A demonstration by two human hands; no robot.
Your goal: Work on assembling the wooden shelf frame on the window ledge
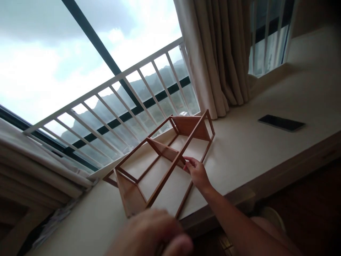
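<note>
Head view, tilted hard: wooden rack frame [162, 160] lies on the pale worktop [253, 149] at frame centre, long axis running from 7 o'clock to 1 o'clock, its far end close to the window railing [106, 103]. Your right hand [197, 173] pinches a thin rail near the middle divider, thumb and fingers closed on the wood. Your left hand [151, 233] sits at 6 o'clock, blurred and very near the lens, fingers curled; cannot tell whether it holds anything, though it seems to meet the frame's near corner. Judgement: the rails look slim, so grip near a joint rather than mid-span, keep both hands on opposite ends, and move the frame level to avoid twisting it. Near end of the frame sits right at the worktop edge, so watch for it tipping off. Curtain [218, 57] hangs at 1 o'clock just beyond the far end and could snag. Dark phone [281, 123] lies at 3 o'clock, well apart.
</note>
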